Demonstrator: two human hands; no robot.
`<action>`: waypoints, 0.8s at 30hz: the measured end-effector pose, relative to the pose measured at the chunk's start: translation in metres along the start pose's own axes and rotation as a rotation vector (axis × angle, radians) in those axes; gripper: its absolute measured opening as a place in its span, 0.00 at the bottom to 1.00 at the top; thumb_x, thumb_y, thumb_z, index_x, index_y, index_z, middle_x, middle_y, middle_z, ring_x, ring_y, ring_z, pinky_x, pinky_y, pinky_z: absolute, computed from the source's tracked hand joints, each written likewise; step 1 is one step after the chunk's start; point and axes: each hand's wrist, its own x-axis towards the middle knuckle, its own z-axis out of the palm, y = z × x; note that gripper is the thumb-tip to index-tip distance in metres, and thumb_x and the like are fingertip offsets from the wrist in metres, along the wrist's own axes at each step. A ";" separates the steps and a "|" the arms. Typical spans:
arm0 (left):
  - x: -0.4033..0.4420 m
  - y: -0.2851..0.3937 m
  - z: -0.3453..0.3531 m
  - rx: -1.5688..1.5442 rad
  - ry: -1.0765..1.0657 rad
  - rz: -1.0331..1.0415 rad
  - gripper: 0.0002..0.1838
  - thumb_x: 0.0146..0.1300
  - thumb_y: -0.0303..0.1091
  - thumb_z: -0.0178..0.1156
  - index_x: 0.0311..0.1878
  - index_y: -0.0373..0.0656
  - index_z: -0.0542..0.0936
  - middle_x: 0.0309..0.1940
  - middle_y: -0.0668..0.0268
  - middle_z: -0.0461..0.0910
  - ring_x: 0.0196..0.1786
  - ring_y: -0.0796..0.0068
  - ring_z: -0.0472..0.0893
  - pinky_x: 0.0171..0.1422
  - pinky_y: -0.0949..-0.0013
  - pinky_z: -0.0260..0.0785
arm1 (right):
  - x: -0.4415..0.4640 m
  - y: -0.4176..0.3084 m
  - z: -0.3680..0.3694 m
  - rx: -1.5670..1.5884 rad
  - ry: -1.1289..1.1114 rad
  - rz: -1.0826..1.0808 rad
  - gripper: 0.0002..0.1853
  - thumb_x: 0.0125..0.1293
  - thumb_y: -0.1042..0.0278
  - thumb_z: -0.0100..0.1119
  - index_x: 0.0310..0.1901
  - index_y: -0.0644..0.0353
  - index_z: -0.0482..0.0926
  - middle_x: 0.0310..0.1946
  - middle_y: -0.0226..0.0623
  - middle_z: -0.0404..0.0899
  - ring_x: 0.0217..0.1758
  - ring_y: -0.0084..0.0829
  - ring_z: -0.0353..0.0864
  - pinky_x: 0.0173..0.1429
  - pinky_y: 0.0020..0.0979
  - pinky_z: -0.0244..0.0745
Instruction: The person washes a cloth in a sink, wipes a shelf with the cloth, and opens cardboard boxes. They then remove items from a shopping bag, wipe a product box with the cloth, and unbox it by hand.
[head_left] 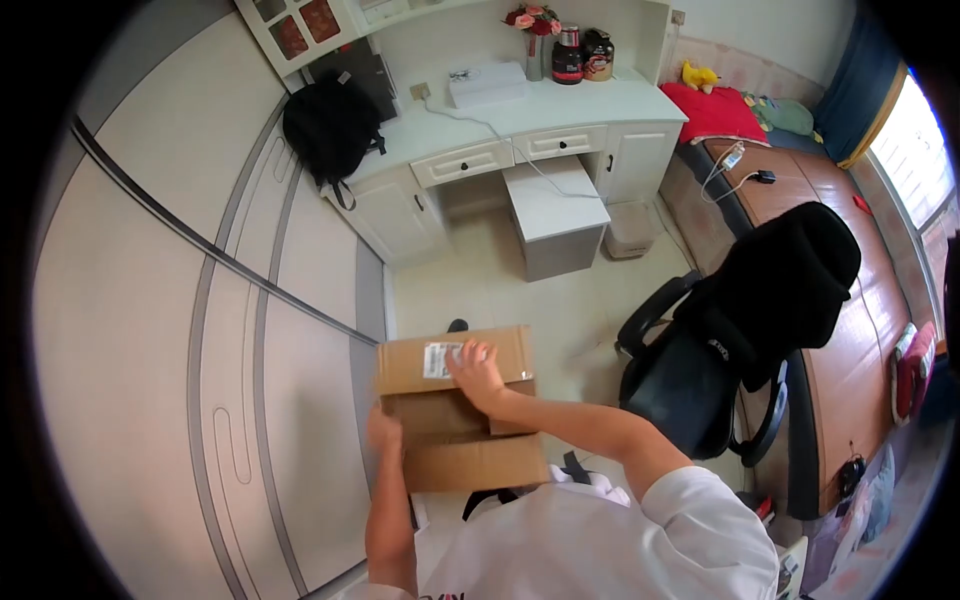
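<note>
An open cardboard box (430, 412) is held at waist height in front of my body, its flaps spread and its inside showing. On the far flap is a white printed label (438, 360). My right hand (476, 374) lies on that flap beside the label, fingers apart and pressing on the cardboard. At the box's left side my left hand (384, 430) grips the edge, its fingers partly hidden and blurred. The near flap (475, 463) points toward my shirt.
Sliding wardrobe doors (150, 300) run along the left. A black office chair (740, 330) stands at the right beside a brown bed (830, 390). Ahead are a white desk (430, 135) with a black backpack (330, 125) and a white stool (556, 215).
</note>
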 end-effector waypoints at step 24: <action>0.229 0.303 0.210 0.156 -0.248 0.432 0.26 0.55 0.26 0.53 0.60 0.50 0.74 0.37 0.52 0.82 0.39 0.49 0.81 0.43 0.51 0.73 | 0.323 0.264 0.084 0.118 -0.266 -0.111 0.23 0.61 0.66 0.51 0.54 0.74 0.72 0.52 0.68 0.72 0.54 0.58 0.75 0.48 0.45 0.78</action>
